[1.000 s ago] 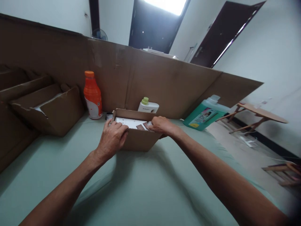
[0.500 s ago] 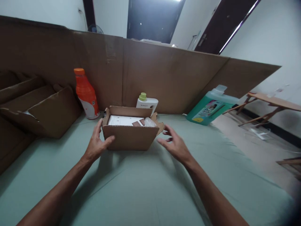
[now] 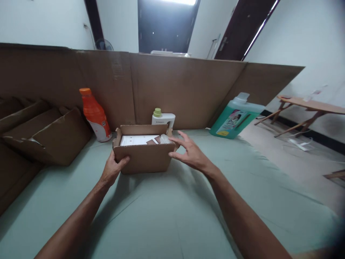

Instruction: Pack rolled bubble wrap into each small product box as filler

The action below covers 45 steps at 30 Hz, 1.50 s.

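Note:
A small open-topped cardboard box [image 3: 147,159] stands on the green cloth in front of me. Inside it lie a flat white box [image 3: 136,140] and a clear, rounded plastic item [image 3: 165,139]. My left hand [image 3: 111,169] grips the box's left end, thumb on the front panel, its other fingers partly hidden behind the side. At the opposite end, my right hand [image 3: 190,153] has its fingers spread around the right flap, fingertips at the upper corner near the plastic item; whether they touch it I cannot tell.
An orange bottle [image 3: 94,115] stands behind on the left, a white bottle with a green cap [image 3: 164,118] behind the box. A jug of teal liquid [image 3: 234,118] leans at right. Cardboard panels [image 3: 172,86] wall off the back; larger open cartons [image 3: 59,136] fill the left.
My right hand has moved left and up, from beside the right flap to over it. My left hand has slid slightly lower on the box's left end. The camera view has shifted.

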### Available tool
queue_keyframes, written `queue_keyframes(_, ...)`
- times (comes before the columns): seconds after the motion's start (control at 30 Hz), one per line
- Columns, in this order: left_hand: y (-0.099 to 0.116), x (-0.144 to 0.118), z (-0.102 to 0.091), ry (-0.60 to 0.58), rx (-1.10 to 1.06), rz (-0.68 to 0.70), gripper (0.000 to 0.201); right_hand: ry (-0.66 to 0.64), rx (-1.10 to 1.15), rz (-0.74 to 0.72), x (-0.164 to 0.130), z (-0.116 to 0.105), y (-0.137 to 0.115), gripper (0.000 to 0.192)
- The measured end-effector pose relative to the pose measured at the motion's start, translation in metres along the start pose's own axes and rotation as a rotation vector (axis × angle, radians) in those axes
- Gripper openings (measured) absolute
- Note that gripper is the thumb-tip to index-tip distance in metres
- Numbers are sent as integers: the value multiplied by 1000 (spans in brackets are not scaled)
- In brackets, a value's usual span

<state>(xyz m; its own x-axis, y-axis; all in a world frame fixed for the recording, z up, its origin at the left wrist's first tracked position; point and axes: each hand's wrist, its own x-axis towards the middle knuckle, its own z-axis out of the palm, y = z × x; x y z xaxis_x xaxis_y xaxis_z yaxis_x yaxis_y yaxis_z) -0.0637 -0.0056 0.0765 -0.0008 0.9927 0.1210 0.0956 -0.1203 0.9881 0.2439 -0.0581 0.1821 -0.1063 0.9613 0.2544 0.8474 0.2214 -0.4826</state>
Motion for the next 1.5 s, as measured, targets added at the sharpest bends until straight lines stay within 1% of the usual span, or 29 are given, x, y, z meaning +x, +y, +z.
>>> queue_keyframes(0.03,-1,0,-2,-19,-15,4,81,4,9,-36,3,-15,-3,45)
queue_keyframes(0.07,-2,-1,-5,-46,-37,20,80,42,10,-75,8,-29,-8,36)
queue_keyframes(0.13,0,-1,-10,-102,-67,94,81,122,-13,-117,21,-51,-20,26)
queue_keyframes(0.17,3,0,-13,-113,-52,147,83,105,-45,-114,31,-57,-28,27)
queue_keyframes(0.2,6,1,-15,-105,-11,207,87,29,-99,-100,42,-59,-36,28)
queue_keyframes(0.27,15,4,-17,-43,141,337,95,-234,-276,-60,65,-53,-50,30)
queue_keyframes(0.3,20,7,-18,-12,225,405,95,-353,-372,-37,76,-47,-56,30)
queue_keyframes(0.33,24,9,-17,4,295,470,89,-444,-457,-15,85,-39,-60,29)
queue_keyframes(0.4,31,14,-16,-18,372,560,67,-540,-554,14,98,-23,-64,23)
queue_keyframes(0.47,36,16,-15,-72,381,587,43,-557,-570,20,103,-11,-63,20)
queue_keyframes(0.53,38,17,-13,-106,373,574,31,-545,-578,23,104,-3,-59,22)
queue_keyframes(0.63,40,17,-11,-120,359,548,29,-507,-571,43,106,1,-54,24)
queue_keyframes(0.7,40,16,-10,-125,352,551,32,-480,-559,54,106,-3,-54,23)
queue_keyframes(0.77,36,13,-12,-108,337,560,48,-431,-558,61,96,-14,-53,24)
queue_keyframes(0.8,32,11,-15,-94,316,552,60,-358,-532,61,86,-22,-51,23)
queue_keyframes(0.83,27,9,-18,-78,283,529,73,-242,-480,59,73,-29,-47,23)
queue_keyframes(0.87,19,7,-21,-69,244,489,84,-95,-403,59,57,-35,-41,22)
queue_keyframes(0.93,2,3,-27,-82,171,371,96,224,-172,78,24,-38,-21,25)
queue_keyframes(0.97,-7,2,-28,-103,142,307,99,283,-73,117,10,-32,-9,29)
queue_keyframes(1.0,-15,2,-27,-131,115,249,100,262,40,163,-1,-22,2,36)
queue_keyframes(1.07,-25,4,-18,-187,47,153,99,100,254,234,-12,12,20,62)
queue_keyframes(1.1,-27,4,-11,-203,4,119,98,26,360,244,-14,31,25,71)
queue_keyframes(1.13,-27,4,-3,-208,-36,96,97,7,446,251,-14,49,27,73)
queue_keyframes(1.2,-24,-4,10,-188,-82,74,94,38,515,274,-17,77,24,69)
queue_keyframes(1.27,-21,-24,13,-161,-76,66,89,88,490,303,-30,90,14,61)
queue_keyframes(1.3,-21,-38,9,-145,-61,55,85,97,468,307,-41,92,7,58)
queue_keyframes(1.37,-22,-73,-10,-91,-22,2,76,98,456,276,-64,93,-12,50)
queue_keyframes(1.43,-21,-106,-38,24,37,-77,68,73,480,198,-80,93,-35,45)
queue_keyframes(1.5,-10,-126,-60,168,111,-109,66,38,519,125,-82,90,-56,45)
